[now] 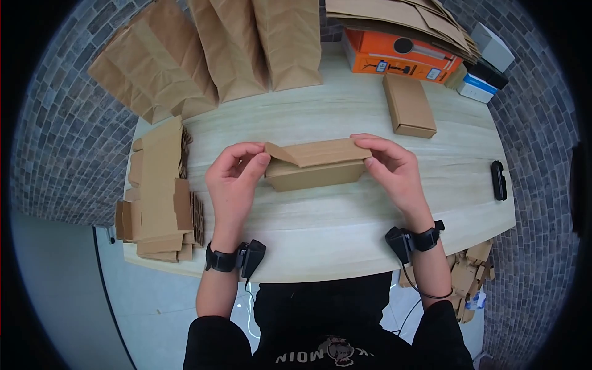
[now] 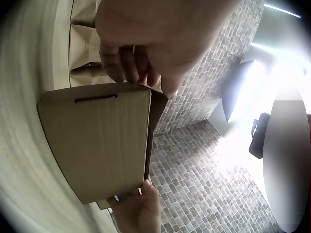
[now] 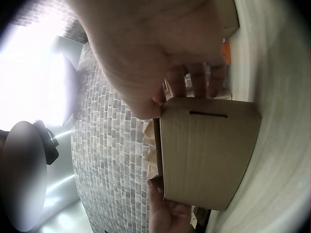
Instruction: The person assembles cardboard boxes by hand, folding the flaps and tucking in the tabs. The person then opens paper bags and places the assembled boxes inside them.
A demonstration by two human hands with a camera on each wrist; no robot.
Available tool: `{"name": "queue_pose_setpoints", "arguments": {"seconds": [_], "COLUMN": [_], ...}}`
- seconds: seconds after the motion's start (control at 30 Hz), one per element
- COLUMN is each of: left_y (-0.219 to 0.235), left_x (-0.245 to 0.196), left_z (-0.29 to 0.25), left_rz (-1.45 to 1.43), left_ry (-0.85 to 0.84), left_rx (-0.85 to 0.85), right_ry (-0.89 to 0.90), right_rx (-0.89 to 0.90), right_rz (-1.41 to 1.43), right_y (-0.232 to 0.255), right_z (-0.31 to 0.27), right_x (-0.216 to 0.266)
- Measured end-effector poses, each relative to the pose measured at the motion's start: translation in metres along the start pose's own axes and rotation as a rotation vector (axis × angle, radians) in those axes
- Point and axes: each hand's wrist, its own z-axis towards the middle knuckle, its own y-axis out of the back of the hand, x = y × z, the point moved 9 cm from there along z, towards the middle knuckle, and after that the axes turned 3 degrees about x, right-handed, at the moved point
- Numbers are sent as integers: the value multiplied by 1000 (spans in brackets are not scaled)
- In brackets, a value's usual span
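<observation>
A small brown cardboard box point(image 1: 317, 177) stands on the table in front of the person, its lid point(image 1: 327, 151) folded over the top and slightly raised at the left end. At that end the left hand point(image 1: 234, 176) pinches the lid's corner between thumb and curled fingers. The right hand point(image 1: 398, 172) grips the opposite top corner, thumb on the near side and fingers over the far edge. From the left wrist, the box's side point(image 2: 97, 141) shows a narrow slot near one end. A similar slot appears on the box point(image 3: 209, 150) in the right wrist view.
Flattened cardboard boxes point(image 1: 160, 197) are piled at the table's left. Tall paper bags point(image 1: 234, 55) line the back. A closed box point(image 1: 410, 108) lies behind the right hand, near an orange box point(image 1: 401, 58) under cardboard sheets. A black object point(image 1: 499, 180) lies by the right edge.
</observation>
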Motion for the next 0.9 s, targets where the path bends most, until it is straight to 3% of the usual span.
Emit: {"name": "queue_pose_setpoints", "arguments": {"seconds": [0.17, 0.23, 0.63, 0.9], "left_y": [-4, -11, -5, -8], "left_x": [-9, -22, -4, -6], "left_z": [-1, 1, 3, 4], "left_rz": [85, 261, 71, 52], "left_ry": [14, -137, -68, -67], "left_rx": [28, 133, 208, 163], "right_ry": [-4, -7, -19, -11], "right_rx": [-2, -5, 1, -2], "right_rz": [-15, -10, -26, -32], "right_y": [1, 1, 1, 1], "right_z": [-1, -1, 0, -1], "right_x": [-1, -1, -2, -1]}}
